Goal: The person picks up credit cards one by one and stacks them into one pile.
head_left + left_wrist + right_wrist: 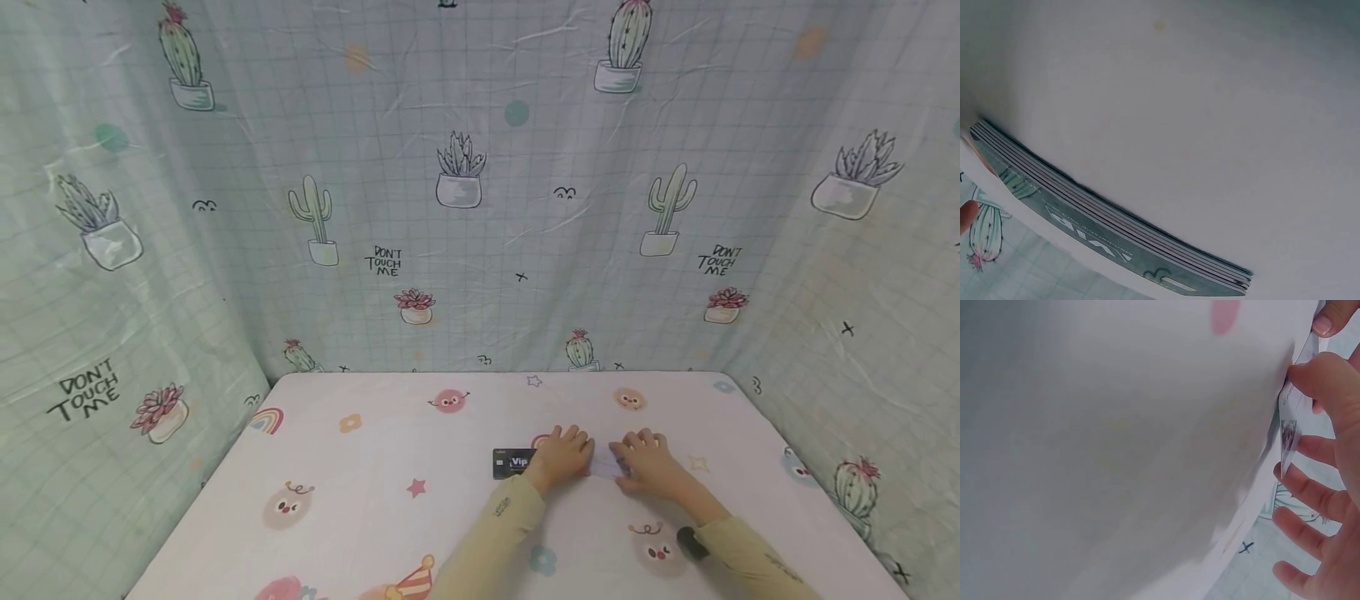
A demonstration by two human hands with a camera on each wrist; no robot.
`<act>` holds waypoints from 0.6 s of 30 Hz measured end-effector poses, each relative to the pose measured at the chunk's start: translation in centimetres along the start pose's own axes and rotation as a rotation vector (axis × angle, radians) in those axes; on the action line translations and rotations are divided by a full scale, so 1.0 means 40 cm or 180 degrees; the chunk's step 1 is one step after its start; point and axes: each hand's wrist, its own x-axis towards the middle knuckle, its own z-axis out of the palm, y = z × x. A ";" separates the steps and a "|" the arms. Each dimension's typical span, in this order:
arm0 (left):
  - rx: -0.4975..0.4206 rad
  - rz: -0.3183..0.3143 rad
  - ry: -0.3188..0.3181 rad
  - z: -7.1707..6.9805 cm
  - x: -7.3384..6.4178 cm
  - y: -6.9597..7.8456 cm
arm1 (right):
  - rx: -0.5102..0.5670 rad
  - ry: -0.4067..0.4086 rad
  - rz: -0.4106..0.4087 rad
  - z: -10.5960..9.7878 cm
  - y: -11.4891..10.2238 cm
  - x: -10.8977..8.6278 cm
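Between my two hands lies a pale, light-coloured card (606, 467), low over the table. My right hand (651, 467) holds its right end. The right wrist view shows the thumb (1310, 374) on the near face of the card (1289, 425), which has a small dark picture, and fingers behind it. My left hand (562, 457) grips the opposite end, and its thumb (1329, 320) shows at the top of the right wrist view. Just left of that hand sits a stack of cards (513, 463), its black top card marked "Vip". The layered edges of this stack (1116, 215) show in the left wrist view.
The table (360, 492) has a pale cover printed with cartoon faces, stars and flowers. Cloth with cactus prints (480, 233) hangs behind it and on both sides. A dark rounded object (692, 543) sits against the right sleeve.
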 end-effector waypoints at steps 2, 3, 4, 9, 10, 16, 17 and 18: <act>0.0028 0.0015 0.0056 -0.002 -0.001 0.000 | 0.0031 -0.0010 0.0019 0.002 0.002 0.000; 0.0039 0.0020 0.0095 -0.003 -0.002 0.000 | 0.0027 -0.0025 0.0022 0.002 0.003 0.000; 0.0060 0.0025 0.0124 -0.005 -0.002 -0.001 | 0.0031 -0.0042 0.0029 0.000 0.004 0.001; 0.0120 0.0030 0.0166 -0.008 -0.004 -0.002 | 0.0070 -0.0147 0.0086 -0.007 0.007 0.004; 0.0121 0.0028 0.0139 -0.008 -0.005 -0.001 | 0.0078 -0.0150 0.0091 -0.008 0.007 0.004; 0.0015 0.0030 -0.0020 -0.008 -0.004 -0.001 | 0.0097 -0.0021 0.0010 -0.003 0.008 0.001; -0.0009 0.0034 -0.0039 -0.009 -0.004 -0.001 | 0.0106 -0.0026 0.0020 -0.002 0.008 0.001; -0.0021 0.0041 -0.0059 -0.009 -0.004 -0.001 | 0.0113 -0.0046 0.0041 -0.002 0.008 0.001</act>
